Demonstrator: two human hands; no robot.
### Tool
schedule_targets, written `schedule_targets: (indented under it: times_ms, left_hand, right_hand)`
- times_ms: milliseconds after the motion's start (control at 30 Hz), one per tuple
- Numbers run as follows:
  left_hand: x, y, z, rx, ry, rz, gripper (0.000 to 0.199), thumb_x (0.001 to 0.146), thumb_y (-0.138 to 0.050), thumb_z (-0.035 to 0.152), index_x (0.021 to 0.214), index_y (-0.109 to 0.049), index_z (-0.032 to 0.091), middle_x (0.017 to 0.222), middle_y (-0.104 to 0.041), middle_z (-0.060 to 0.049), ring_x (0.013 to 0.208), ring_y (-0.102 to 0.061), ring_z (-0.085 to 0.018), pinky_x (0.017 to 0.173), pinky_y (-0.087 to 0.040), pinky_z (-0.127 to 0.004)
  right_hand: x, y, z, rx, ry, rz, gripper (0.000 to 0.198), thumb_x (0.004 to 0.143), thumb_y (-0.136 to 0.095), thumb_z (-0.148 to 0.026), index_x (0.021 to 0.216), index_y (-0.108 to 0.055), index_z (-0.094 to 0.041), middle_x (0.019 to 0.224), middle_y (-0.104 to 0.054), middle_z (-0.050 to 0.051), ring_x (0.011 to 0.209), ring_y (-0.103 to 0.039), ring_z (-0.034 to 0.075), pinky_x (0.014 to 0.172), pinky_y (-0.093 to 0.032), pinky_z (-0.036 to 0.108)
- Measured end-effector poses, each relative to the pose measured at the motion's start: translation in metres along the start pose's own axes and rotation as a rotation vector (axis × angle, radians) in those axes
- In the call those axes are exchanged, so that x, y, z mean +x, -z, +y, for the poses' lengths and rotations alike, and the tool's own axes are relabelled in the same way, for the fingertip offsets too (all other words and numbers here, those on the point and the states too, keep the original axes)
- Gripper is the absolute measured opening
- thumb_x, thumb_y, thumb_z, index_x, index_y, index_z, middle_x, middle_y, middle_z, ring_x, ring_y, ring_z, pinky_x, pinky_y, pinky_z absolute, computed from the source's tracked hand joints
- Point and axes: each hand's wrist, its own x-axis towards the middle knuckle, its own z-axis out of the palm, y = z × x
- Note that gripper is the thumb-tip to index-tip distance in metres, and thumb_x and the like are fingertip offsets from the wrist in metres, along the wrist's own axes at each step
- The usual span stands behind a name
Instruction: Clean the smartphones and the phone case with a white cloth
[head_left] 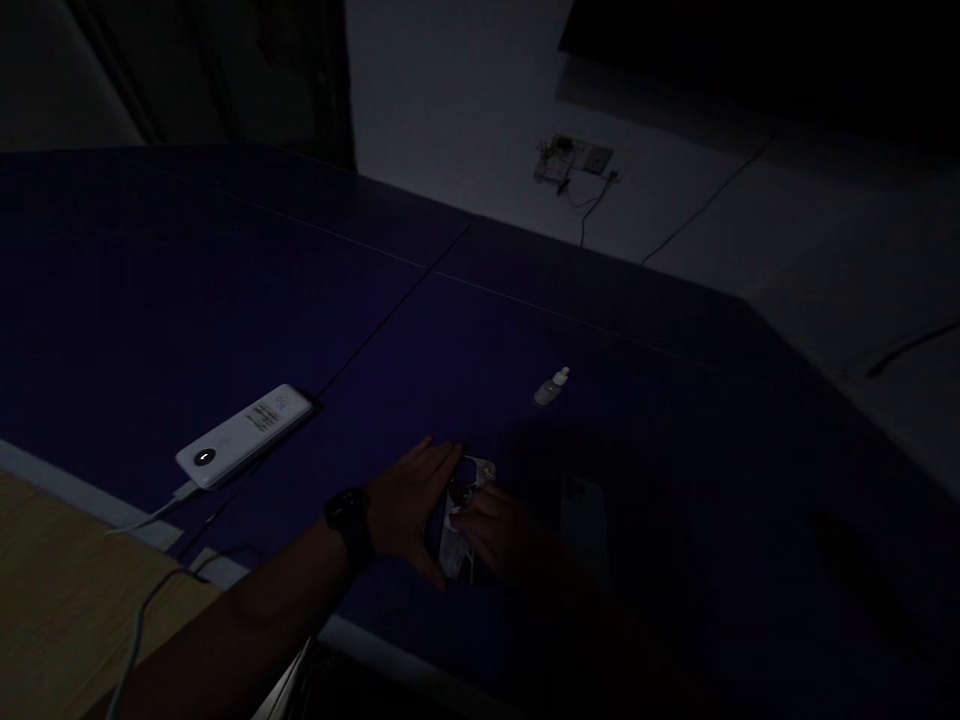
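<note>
L hand (412,505): spread, not clenched; fingers along L edge of case, thumb down by its near end; watch (347,515) on wrist. Prob. a side stop more than a grip.
R hand (502,530): fingers bunched low over case; seems to pinch a small white scrap (454,517), but too dark to tell for sure.
Case (453,552): phone type, pale marbled face, opening at far end; on bench (390,380), betw. both hands.
Dark disc (460,492): just beyond scrap; on case or loose, can't tell.
Bracing: best kept at two pts, fingers + thumb, so case can't skid or spin when R hand presses.
Pressure: short, even, mostly downward; too much sideways force may shift case or flex its thin rim.
Fingertips: L ones best kept at edge, clear of R hand's path.
Lighting: v. dim; R hand shades the work, so wrist low & to the side wd help.
Dropper btl (549,390): white top, beyond hands, apart from both; upright or lying, unclear. Reach w/ care, spill risk.
Phone (583,520): R of R hand, lens side up, in shadow; mind the forearm.
Pwr bank (247,435): white, display lit, cable (154,518) attached; well L, out of the way.
</note>
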Motion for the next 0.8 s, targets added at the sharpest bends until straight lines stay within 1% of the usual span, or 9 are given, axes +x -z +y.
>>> schedule_targets:
  times_ms: [67, 133, 200, 333, 433, 533, 600, 700, 800]
  left_hand:
    - [0.000, 0.001, 0.000, 0.001, 0.004, 0.007, 0.152, 0.053, -0.059, 0.098, 0.158, 0.007, 0.010, 0.157, -0.030, -0.033, 0.144, -0.036, -0.048, 0.118, -0.023, -0.068]
    - [0.001, 0.002, 0.001, 0.005, -0.002, 0.002, 0.151, 0.054, -0.057, 0.099, 0.158, 0.007, 0.009, 0.157, -0.030, -0.033, 0.144, -0.036, -0.048, 0.118, -0.023, -0.068]
    - [0.001, 0.002, 0.001, 0.011, -0.014, -0.012, 0.152, 0.054, -0.057, 0.099, 0.158, 0.006, 0.009, 0.157, -0.030, -0.034, 0.144, -0.036, -0.048, 0.118, -0.022, -0.068]
    - [0.001, 0.001, 0.000, 0.010, -0.014, -0.011, 0.152, 0.054, -0.060, 0.098, 0.158, 0.005, 0.008, 0.157, -0.029, -0.034, 0.144, -0.035, -0.049, 0.118, -0.021, -0.068]
    - [0.001, 0.000, 0.000, 0.006, -0.004, -0.014, 0.150, 0.055, -0.061, 0.096, 0.158, 0.004, 0.008, 0.157, -0.029, -0.035, 0.144, -0.036, -0.049, 0.119, -0.021, -0.068]
    - [0.001, 0.001, 0.001, -0.002, 0.002, -0.009, 0.151, 0.054, -0.063, 0.095, 0.158, 0.003, 0.008, 0.157, -0.029, -0.035, 0.143, -0.036, -0.049, 0.118, -0.022, -0.068]
    - [0.002, 0.001, 0.001, -0.009, -0.002, -0.006, 0.151, 0.052, -0.064, 0.095, 0.158, 0.002, 0.008, 0.157, -0.030, -0.034, 0.143, -0.036, -0.049, 0.118, -0.021, -0.068]
    - [0.001, 0.001, 0.001, 0.000, -0.004, -0.011, 0.149, 0.054, -0.064, 0.094, 0.158, 0.000, 0.009, 0.157, -0.031, -0.033, 0.143, -0.036, -0.049, 0.119, -0.020, -0.068]
    - [0.001, 0.001, 0.001, 0.013, 0.004, -0.021, 0.149, 0.055, -0.063, 0.094, 0.158, 0.000, 0.008, 0.157, -0.030, -0.034, 0.144, -0.036, -0.049, 0.119, -0.020, -0.067]
  right_hand:
    - [-0.003, 0.002, 0.002, 0.000, 0.024, -0.090, 0.016, 0.098, -0.055, -0.014, 0.099, -0.070, -0.018, 0.087, -0.065, 0.007, 0.084, -0.057, 0.019, 0.074, -0.046, 0.031]
    - [-0.004, 0.000, -0.003, 0.006, 0.095, -0.159, 0.015, 0.097, -0.056, -0.013, 0.094, -0.069, -0.018, 0.083, -0.065, 0.005, 0.080, -0.056, 0.018, 0.074, -0.045, 0.030]
    - [0.000, -0.003, -0.010, 0.022, 0.149, -0.135, 0.014, 0.098, -0.056, -0.013, 0.094, -0.068, -0.017, 0.081, -0.065, 0.004, 0.076, -0.055, 0.017, 0.074, -0.045, 0.030]
    - [0.006, -0.002, -0.009, 0.004, 0.050, -0.002, 0.014, 0.098, -0.055, -0.014, 0.099, -0.069, -0.016, 0.086, -0.065, 0.007, 0.083, -0.056, 0.020, 0.077, -0.046, 0.032]
    - [-0.002, 0.002, 0.000, -0.037, 0.013, -0.078, 0.018, 0.097, -0.053, -0.010, 0.092, -0.069, -0.016, 0.083, -0.064, 0.007, 0.080, -0.056, 0.020, 0.073, -0.046, 0.032]
    - [-0.009, -0.002, 0.000, -0.018, 0.094, -0.139, 0.019, 0.098, -0.052, -0.013, 0.089, -0.068, -0.017, 0.078, -0.063, 0.005, 0.076, -0.055, 0.019, 0.071, -0.046, 0.031]
    - [-0.007, -0.005, -0.004, -0.002, 0.111, -0.098, 0.020, 0.100, -0.050, -0.016, 0.092, -0.069, -0.017, 0.077, -0.062, 0.005, 0.075, -0.054, 0.019, 0.071, -0.047, 0.031]
    - [-0.002, -0.005, -0.003, -0.008, 0.037, -0.008, 0.023, 0.101, -0.047, -0.016, 0.100, -0.069, -0.017, 0.083, -0.063, 0.007, 0.080, -0.056, 0.020, 0.076, -0.048, 0.033]
    - [-0.007, 0.002, 0.001, -0.036, -0.020, -0.058, 0.024, 0.099, -0.046, -0.012, 0.097, -0.070, -0.018, 0.087, -0.066, 0.008, 0.083, -0.057, 0.020, 0.078, -0.048, 0.034]
